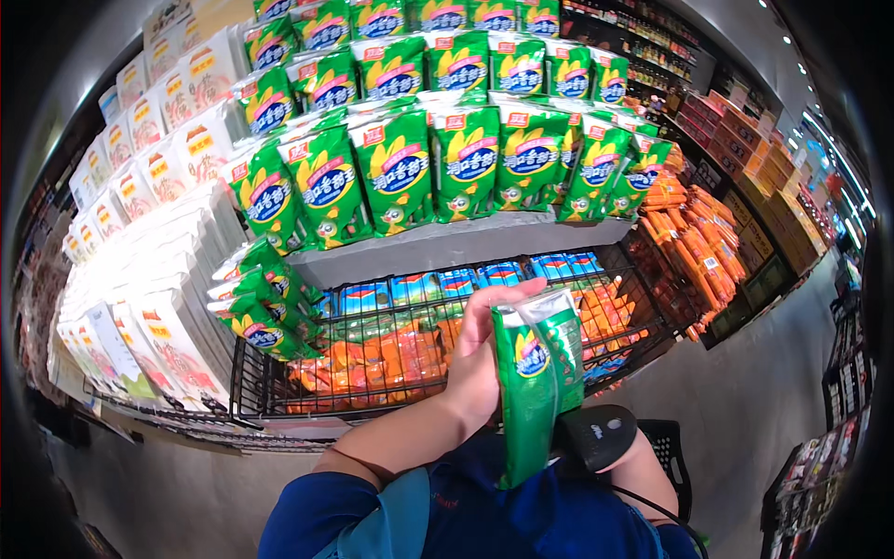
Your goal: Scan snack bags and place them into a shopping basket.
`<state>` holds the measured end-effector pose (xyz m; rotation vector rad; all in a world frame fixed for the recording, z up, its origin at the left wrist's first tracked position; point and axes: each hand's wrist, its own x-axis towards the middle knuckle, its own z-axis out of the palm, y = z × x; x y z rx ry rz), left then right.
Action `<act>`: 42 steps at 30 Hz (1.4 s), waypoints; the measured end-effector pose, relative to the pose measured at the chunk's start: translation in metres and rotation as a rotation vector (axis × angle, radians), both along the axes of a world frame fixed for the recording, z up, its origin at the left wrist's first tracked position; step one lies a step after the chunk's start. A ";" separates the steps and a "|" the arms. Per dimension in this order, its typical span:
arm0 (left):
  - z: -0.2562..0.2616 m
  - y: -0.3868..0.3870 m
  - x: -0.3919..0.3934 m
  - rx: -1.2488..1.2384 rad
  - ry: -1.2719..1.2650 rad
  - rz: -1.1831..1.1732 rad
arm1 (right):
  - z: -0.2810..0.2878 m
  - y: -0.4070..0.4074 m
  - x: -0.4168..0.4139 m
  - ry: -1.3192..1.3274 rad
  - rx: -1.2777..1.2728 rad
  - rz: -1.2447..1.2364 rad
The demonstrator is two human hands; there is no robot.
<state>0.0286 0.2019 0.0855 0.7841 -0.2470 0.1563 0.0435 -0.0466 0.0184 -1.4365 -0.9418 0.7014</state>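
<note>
My left hand (478,356) holds green foil snack packets (534,391) upright in front of my chest; at least two show side by side, with silvery top edges. Just right of them is a black handheld barcode scanner (597,434) with a cable running down. My right hand (618,458) is mostly hidden beneath the scanner, with a little skin showing at its edge, and it grips the scanner. Beyond my hands stand rows of matching green packets (464,164) on a stepped grey display. More such packets (258,325) lean at the left end of a black wire basket (440,402).
The basket holds orange packets (377,360) and blue packets (363,297). White packages (164,335) fill the left side. Bundled orange packages (698,244) hang over the right corner. A black plastic crate (670,454) stands near my right arm, and shelving (817,482) is farther right.
</note>
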 end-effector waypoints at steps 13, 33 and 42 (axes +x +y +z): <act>-0.018 0.011 -0.036 0.344 -0.076 -0.412 | 0.047 0.035 -0.023 0.199 0.085 -0.262; -0.037 -0.032 -0.035 0.172 0.235 -0.526 | 0.056 -0.016 -0.050 0.098 0.046 -0.303; -0.031 -0.083 -0.032 0.058 0.246 -0.519 | 0.041 -0.095 -0.065 0.262 -0.020 -0.464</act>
